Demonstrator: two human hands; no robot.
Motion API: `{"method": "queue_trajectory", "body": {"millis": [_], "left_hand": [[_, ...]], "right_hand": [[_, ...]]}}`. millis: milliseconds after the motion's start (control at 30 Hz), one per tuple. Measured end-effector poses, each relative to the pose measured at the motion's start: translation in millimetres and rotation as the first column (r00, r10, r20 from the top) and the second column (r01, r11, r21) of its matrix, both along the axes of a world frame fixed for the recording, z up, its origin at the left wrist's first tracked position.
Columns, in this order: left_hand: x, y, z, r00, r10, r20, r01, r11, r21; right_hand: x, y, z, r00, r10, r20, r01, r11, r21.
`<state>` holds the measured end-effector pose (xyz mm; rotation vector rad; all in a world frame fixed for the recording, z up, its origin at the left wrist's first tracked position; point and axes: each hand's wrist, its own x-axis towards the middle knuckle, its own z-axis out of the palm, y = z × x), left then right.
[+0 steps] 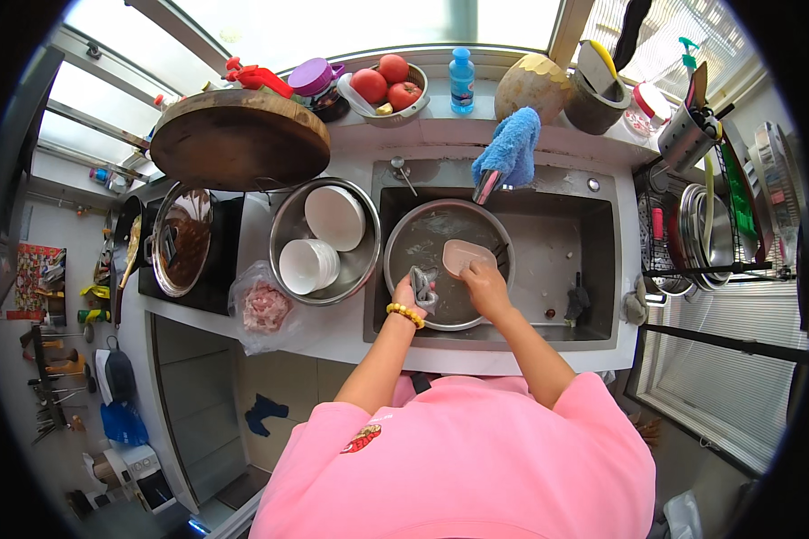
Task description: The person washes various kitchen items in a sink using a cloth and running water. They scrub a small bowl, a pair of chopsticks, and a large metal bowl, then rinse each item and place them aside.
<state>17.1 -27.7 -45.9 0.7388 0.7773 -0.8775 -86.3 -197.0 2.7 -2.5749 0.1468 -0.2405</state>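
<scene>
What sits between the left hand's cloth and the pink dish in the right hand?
Nothing visible. The left hand grips a grey cloth right beside the pink dish held by the right hand, both over the steel basin in the sink.

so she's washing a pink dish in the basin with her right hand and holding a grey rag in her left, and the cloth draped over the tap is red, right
Not quite: the head view shows the cloth over the tap is blue, not red. The rest holds: right hand on the pink dish in the basin, left hand holding the grey rag.
</scene>
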Motion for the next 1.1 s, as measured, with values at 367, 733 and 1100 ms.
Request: {"method": "queue_trajectory", "body": {"millis": [367, 733, 1100], "left_hand": [[50.8, -45.9, 18.1, 0.937, 0.321, -0.137, -0.349, 0.854, -0.385], [102.5, -83.1, 5.6, 0.894, 0.447, -0.037, -0.373, 0.695, -0.614], [116.9, -85.5, 31.5, 0.937, 0.339, -0.078, -0.317, 0.739, -0.595]], "right_hand": [[158.6, -30.4, 26.3, 0.967, -0.171, 0.187, 0.125, 0.965, 0.232], [299.2, -28.3, 10.9, 0.986, -0.024, -0.163, 0.064, 0.967, 0.245], [303.0, -29.9, -3.9, 0.979, -0.015, -0.202, 0.068, 0.964, 0.258]]}}
